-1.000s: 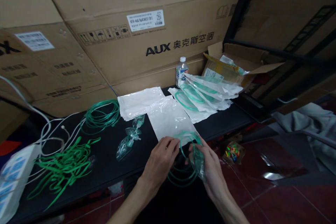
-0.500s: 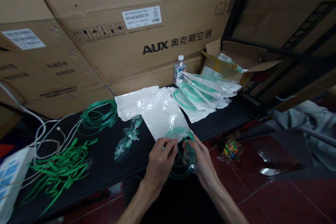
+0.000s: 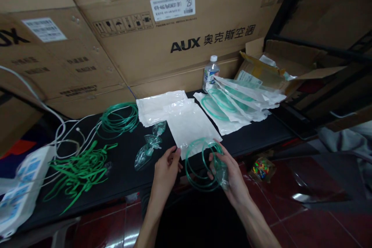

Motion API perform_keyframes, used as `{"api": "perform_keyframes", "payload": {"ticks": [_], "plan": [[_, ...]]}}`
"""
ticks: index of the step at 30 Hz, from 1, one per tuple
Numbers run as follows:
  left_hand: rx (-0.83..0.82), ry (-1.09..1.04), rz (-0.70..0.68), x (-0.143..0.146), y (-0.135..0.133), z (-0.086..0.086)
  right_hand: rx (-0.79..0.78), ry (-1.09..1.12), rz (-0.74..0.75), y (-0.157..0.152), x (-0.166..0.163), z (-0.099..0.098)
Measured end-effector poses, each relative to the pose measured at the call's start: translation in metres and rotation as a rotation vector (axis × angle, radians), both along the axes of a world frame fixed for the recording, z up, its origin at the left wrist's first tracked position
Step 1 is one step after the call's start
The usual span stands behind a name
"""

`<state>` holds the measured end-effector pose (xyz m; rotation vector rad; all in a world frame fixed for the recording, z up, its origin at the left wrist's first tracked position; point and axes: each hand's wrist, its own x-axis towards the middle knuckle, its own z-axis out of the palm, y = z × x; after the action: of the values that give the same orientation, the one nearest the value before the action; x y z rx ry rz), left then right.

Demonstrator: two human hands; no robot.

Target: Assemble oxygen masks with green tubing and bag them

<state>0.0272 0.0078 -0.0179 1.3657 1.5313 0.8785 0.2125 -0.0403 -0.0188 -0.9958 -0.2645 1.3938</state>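
In my right hand (image 3: 225, 168) is a clear green oxygen mask (image 3: 221, 173), its fingers wrapped round it and its coiled green tubing (image 3: 192, 176). The loops hang to the left of the hand, over the table's front edge, and partly overlap a white pouch (image 3: 192, 122). My left hand (image 3: 167, 166) is at the pouch's near left corner, thumb and fingers closed on its edge. To the left of that hand, clear green mask pieces (image 3: 148, 145) with white connectors lie on the black table (image 3: 124, 174).
Packed pouches with green tubing (image 3: 241, 102) fan out at the right, before a bottle (image 3: 210, 73) and an open carton (image 3: 258, 68). At the left lie coiled green tubing (image 3: 117, 120), green straps (image 3: 80, 172), white cables and a power strip (image 3: 27, 190). Large cartons (image 3: 124, 58) stand behind.
My left hand has moved left, away from the tubing, to the pouch's corner. The mask and tubing stay in my right hand, and the loops hang wider. The view has shifted left.
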Motion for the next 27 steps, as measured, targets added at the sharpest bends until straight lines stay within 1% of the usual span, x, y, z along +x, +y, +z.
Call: {"api": "perform_keyframes", "payload": {"ticks": [3,7,12,16,18,19,21,23,25,27], "plan": [[-0.055,0.013,-0.099,-0.004,0.011,-0.002,0.013,0.017,-0.042,0.002,-0.003,-0.002],[-0.078,0.023,-0.103,-0.006,0.013,-0.003,0.017,0.030,-0.075,0.004,-0.004,-0.004],[-0.116,0.062,-0.115,-0.003,0.001,0.000,-0.043,0.053,-0.192,0.007,-0.005,-0.004],[-0.193,0.025,-0.122,0.002,-0.013,-0.001,-0.065,-0.011,-0.251,0.008,-0.015,-0.001],[-0.224,0.081,-0.140,0.002,-0.017,0.001,-0.073,-0.048,-0.270,0.009,-0.021,0.001],[-0.211,0.155,-0.159,0.001,-0.019,0.004,-0.076,-0.067,-0.270,0.009,-0.023,0.001],[-0.090,0.363,-0.187,-0.001,-0.019,0.011,-0.073,-0.097,-0.249,0.009,-0.025,0.001],[0.130,0.532,-0.178,-0.001,-0.018,0.019,-0.065,-0.111,-0.226,0.009,-0.024,-0.001],[0.354,0.568,-0.170,0.006,-0.013,0.026,-0.054,-0.105,-0.213,0.010,-0.023,-0.003],[0.534,0.547,-0.223,0.019,-0.006,0.030,-0.044,-0.107,-0.223,0.010,-0.022,-0.004]]}}
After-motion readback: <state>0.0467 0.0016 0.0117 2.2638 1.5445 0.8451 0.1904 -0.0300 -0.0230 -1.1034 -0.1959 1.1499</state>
